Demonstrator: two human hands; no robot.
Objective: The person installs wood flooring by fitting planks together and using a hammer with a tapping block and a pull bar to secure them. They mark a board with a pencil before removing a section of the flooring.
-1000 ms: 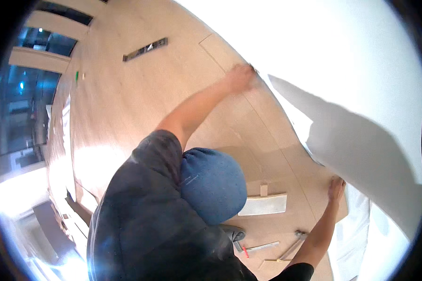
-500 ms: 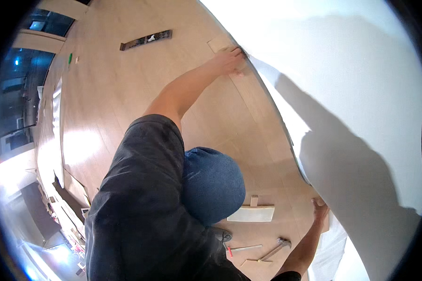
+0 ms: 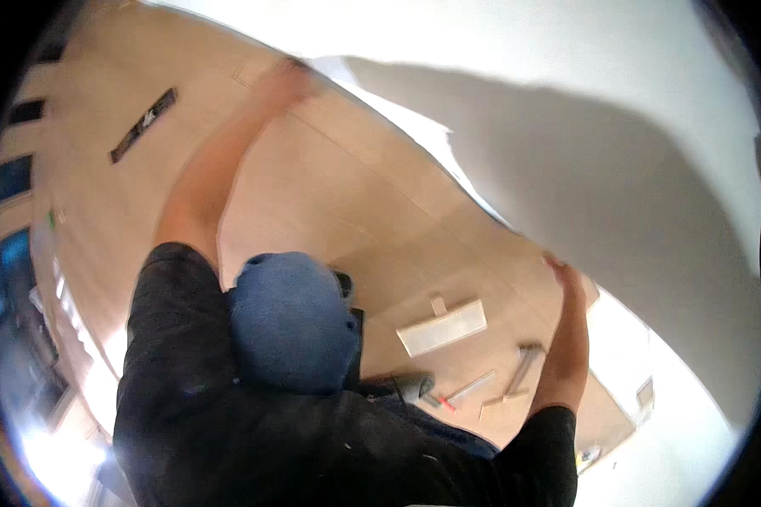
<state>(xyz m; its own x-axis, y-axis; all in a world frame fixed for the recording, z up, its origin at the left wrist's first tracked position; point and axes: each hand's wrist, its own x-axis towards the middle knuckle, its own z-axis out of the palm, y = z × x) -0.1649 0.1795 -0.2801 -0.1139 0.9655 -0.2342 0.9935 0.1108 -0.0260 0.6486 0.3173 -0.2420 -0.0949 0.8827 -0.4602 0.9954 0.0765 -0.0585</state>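
Along the foot of the white wall (image 3: 609, 169), my left hand (image 3: 287, 83) touches the edge of the plank floor (image 3: 364, 203) at the upper middle, its fingers smeared by motion. Lower down the same edge, my right hand (image 3: 560, 269) rests at the wall, thumb and fingers apart, blurred. Between my arms is my blue denim knee (image 3: 289, 325). Beside it lie a pale flat strip (image 3: 440, 329) with a small wood block (image 3: 437, 304), a hammer (image 3: 522, 363) and a metal bar with a red part (image 3: 469, 387).
A long dark tool (image 3: 144, 125) lies on the floor at upper left, with a small green item (image 3: 51, 220) farther left. Dark window openings (image 3: 13, 177) line the far left. White sheeting (image 3: 626, 334) shows at the right beyond my arm.
My view has swung, so the wall edge now slants more across the picture and both hands appear higher. Both hands stay along that edge.
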